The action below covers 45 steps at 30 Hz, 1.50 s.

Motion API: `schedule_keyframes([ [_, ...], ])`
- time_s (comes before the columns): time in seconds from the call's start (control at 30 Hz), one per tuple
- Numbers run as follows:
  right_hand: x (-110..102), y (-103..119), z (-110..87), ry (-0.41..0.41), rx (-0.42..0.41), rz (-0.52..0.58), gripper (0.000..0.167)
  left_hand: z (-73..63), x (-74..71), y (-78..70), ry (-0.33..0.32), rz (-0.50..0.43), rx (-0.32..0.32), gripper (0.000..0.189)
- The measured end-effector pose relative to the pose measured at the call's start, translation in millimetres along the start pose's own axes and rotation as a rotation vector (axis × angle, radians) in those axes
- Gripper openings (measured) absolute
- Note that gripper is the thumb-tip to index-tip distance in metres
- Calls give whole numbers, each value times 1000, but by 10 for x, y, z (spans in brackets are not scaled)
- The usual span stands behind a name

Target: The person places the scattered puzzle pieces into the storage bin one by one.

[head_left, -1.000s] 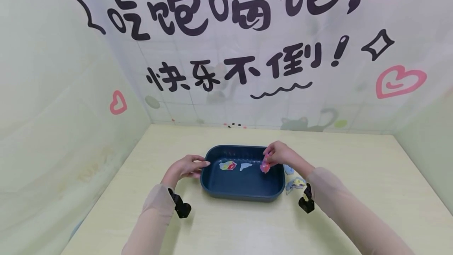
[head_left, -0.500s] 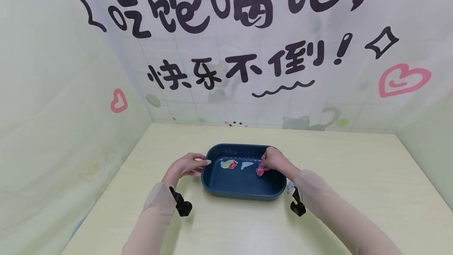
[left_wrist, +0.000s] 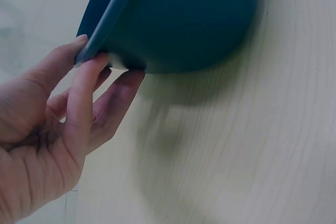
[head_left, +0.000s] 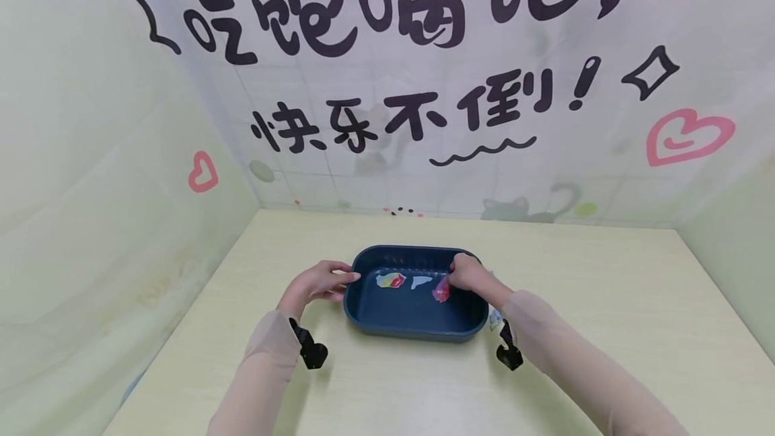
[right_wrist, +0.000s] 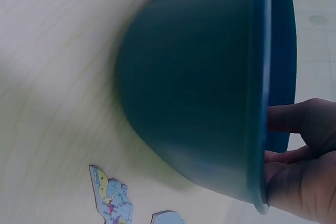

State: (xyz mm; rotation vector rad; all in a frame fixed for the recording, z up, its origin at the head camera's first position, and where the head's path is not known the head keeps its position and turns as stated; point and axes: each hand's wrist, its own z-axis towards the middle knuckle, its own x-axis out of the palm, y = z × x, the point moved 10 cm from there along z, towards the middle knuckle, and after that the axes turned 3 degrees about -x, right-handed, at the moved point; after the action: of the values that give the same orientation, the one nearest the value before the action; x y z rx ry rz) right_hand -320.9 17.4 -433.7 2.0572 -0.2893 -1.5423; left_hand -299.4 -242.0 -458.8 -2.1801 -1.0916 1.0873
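Note:
A dark blue rectangular basin (head_left: 418,338) with rounded corners stands on the table. At its left end my left hand (head_left: 323,281) pinches the rim; in the left wrist view, thumb and fingers (left_wrist: 94,85) lie on either side of it. My right hand (head_left: 471,273) reaches over the right end into the basin, with a pink-red map puzzle piece (head_left: 441,291) at its fingertips. In the right wrist view the basin wall hides those fingertips. Two other pieces lie on the basin floor: a yellow-and-red one (head_left: 390,280) and a small pale blue one (head_left: 420,282).
Right of the basin, partly under the right forearm, lies a blue-and-yellow map piece (right_wrist: 112,198), and a pale blue piece (right_wrist: 168,217) beside it. A printed cloth (head_left: 387,173) closes off the table's back and sides. Wrist cameras (head_left: 313,354) hang below both sleeves.
My right hand has moved lower and left inside the basin with the pink-red piece, which now lies flatter near the basin floor. The left hand keeps its place on the rim.

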Motion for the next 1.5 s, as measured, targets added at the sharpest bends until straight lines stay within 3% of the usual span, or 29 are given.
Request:
schedule_keyframes([
  [0.13,-35,20,-26,17,7,35,17,-11,-10,-5,-6,14,1,56],
  [0.23,-90,35,-56,14,8,73,36,-16,-17,-2,-6,9,-5,57],
  [0.57,-239,-83,-133,17,49,380,30,-15,-44,21,2,-17,-17,57],
  [1.03,-519,-373,-236,-87,44,463,31,-14,-37,18,7,-16,-9,58],
  [1.5,-506,-806,-322,-120,160,498,31,-1,11,-9,21,-9,1,59],
])
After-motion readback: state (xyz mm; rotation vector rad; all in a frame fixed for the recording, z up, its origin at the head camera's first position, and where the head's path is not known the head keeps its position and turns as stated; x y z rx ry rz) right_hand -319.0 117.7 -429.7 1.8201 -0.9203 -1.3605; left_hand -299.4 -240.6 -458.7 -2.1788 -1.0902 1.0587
